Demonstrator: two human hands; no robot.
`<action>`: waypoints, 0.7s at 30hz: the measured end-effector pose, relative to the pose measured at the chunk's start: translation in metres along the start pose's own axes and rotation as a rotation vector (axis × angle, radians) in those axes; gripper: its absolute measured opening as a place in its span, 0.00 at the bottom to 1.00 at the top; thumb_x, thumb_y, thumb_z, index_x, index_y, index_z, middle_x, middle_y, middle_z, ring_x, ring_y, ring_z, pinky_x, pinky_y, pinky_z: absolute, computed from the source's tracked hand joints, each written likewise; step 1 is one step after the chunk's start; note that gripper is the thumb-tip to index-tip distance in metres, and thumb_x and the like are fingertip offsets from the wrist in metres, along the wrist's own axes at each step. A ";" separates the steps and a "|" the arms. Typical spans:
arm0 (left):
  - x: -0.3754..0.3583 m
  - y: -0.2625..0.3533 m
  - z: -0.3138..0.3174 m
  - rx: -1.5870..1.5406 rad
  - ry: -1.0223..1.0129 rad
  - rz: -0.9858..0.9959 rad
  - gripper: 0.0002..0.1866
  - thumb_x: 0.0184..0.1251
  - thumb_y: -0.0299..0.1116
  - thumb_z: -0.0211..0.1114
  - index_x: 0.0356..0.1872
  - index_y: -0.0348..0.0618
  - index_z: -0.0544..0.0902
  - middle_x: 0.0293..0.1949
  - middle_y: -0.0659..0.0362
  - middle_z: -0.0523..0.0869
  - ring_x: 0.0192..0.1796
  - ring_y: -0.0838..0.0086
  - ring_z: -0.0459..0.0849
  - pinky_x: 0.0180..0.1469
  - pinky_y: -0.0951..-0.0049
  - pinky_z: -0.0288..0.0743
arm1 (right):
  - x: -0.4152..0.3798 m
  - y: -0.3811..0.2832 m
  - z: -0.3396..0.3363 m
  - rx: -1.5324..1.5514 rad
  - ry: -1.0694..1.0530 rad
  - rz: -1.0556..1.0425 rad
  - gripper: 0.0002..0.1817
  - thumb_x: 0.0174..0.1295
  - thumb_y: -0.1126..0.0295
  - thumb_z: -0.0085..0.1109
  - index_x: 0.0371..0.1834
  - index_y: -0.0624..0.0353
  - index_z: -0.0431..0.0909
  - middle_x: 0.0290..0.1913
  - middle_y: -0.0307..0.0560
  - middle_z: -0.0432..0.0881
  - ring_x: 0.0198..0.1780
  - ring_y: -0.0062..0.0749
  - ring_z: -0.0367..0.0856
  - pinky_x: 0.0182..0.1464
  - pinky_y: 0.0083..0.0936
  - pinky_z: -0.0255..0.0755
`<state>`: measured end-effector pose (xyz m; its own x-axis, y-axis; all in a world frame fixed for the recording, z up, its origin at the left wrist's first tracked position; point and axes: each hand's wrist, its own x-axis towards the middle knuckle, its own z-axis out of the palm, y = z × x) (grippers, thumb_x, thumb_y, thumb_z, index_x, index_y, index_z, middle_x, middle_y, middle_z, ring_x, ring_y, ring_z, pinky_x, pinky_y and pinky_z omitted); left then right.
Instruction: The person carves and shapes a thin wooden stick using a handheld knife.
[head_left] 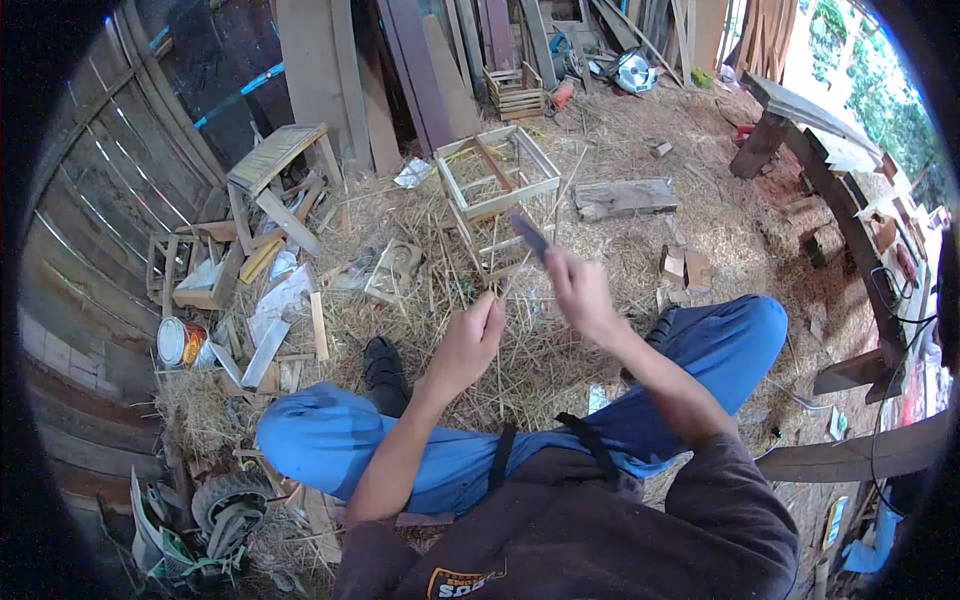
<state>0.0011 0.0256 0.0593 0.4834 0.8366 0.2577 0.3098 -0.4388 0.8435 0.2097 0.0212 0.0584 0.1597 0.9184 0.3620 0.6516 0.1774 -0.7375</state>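
Observation:
My right hand (582, 295) is closed around the handle of a knife (530, 236), whose broad dark blade points up and away to the left. Lower and to the left, my left hand (472, 338) is a fist with the thumb on top, pinching a thin wooden stick (492, 288). Most of that stick is hidden by the fingers. Just beyond both hands stands an open frame of light wooden slats (512, 204), and the knife tip overlaps its near edge in this view.
Straw and shavings cover the ground. A wooden stool (275, 160), scrap wood and a paint can (182, 342) stand left. A plank (626, 198) lies beyond my right hand. Farther back are a slatted crate (515, 92) and a circular saw (635, 72); a workbench (850, 215) runs along the right.

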 end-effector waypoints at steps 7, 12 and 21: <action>0.003 -0.004 0.003 0.001 -0.001 -0.013 0.15 0.80 0.37 0.51 0.35 0.34 0.71 0.19 0.41 0.73 0.20 0.49 0.72 0.26 0.55 0.64 | -0.015 -0.010 0.013 -0.016 -0.055 -0.110 0.17 0.76 0.59 0.49 0.33 0.58 0.80 0.17 0.58 0.77 0.19 0.54 0.79 0.23 0.43 0.73; 0.002 -0.005 0.005 0.042 -0.023 -0.006 0.14 0.80 0.35 0.50 0.35 0.35 0.71 0.19 0.50 0.69 0.22 0.68 0.68 0.27 0.62 0.65 | -0.016 -0.002 0.009 0.001 -0.078 0.030 0.18 0.75 0.57 0.49 0.33 0.58 0.80 0.19 0.58 0.78 0.20 0.56 0.80 0.25 0.46 0.72; -0.001 -0.007 0.002 -0.201 -0.088 -0.120 0.13 0.81 0.38 0.50 0.40 0.38 0.74 0.22 0.66 0.69 0.21 0.81 0.66 0.24 0.74 0.62 | -0.011 -0.008 0.001 -0.068 -0.062 -0.074 0.21 0.78 0.58 0.44 0.36 0.60 0.83 0.14 0.52 0.75 0.17 0.44 0.80 0.22 0.40 0.71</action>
<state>0.0001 0.0274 0.0527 0.5253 0.8430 0.1156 0.2046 -0.2570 0.9445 0.2023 0.0102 0.0598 0.0646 0.9243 0.3761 0.7093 0.2226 -0.6688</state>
